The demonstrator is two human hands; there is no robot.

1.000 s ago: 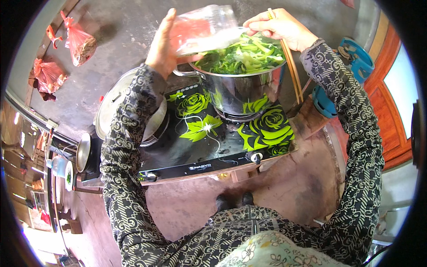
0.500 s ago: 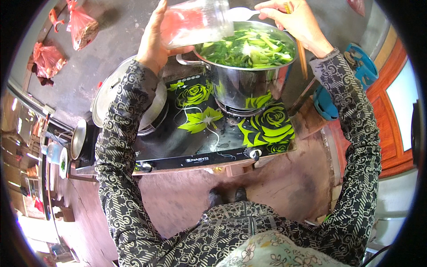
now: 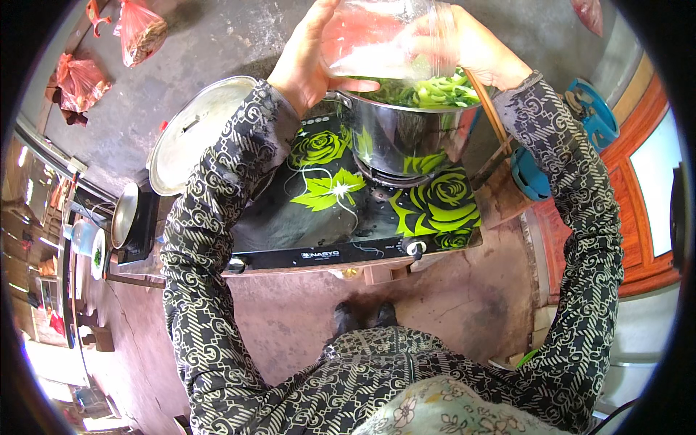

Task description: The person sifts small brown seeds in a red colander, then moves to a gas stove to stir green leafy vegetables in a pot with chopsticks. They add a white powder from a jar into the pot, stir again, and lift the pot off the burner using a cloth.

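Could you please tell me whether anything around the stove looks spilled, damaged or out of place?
Nothing clearly looks spilled or damaged. The clear jar is tipped sideways above the pot, but the left hand holds it, so that seems deliberate.

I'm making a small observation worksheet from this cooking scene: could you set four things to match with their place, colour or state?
1. Clear jar
2. Metal pot
3. Stove top
4. Chopsticks

A. Patterned black and green
B. Slim and orange-brown
C. In the left hand's grip
D. With leafy greens inside

Pairs: 1-C, 2-D, 3-A, 4-B.
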